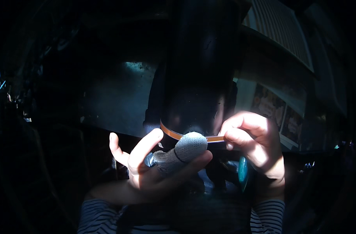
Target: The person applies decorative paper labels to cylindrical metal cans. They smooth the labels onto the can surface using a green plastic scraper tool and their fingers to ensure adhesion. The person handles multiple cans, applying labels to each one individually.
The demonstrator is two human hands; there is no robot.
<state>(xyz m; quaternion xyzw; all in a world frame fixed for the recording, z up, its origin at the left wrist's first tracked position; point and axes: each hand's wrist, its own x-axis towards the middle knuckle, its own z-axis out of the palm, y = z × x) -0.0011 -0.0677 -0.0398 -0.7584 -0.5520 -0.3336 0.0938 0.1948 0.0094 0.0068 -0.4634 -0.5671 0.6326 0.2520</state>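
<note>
A dark, glossy piece (193, 89) with a rounded near end fills the middle. A narrow orange strip (170, 132) curves along its lower edge. My right hand (256, 140) pinches the strip's right end between thumb and forefinger. My left hand (146, 163) has its fingers apart; one finger wears a grey knitted cover (191, 146), which lies against the middle of the strip and hides part of it. Another left fingertip is by the strip's left end. A small shiny bluish thing (149, 159) shows beside the grey cover; its kind I cannot make out.
Below my right hand is a teal object (243, 172), partly hidden. A dull grey-blue surface (119, 97) lies at left behind the dark piece. At right are a ribbed panel (281, 29) and a board with pictures (267, 101). Much of the surroundings is in deep shadow.
</note>
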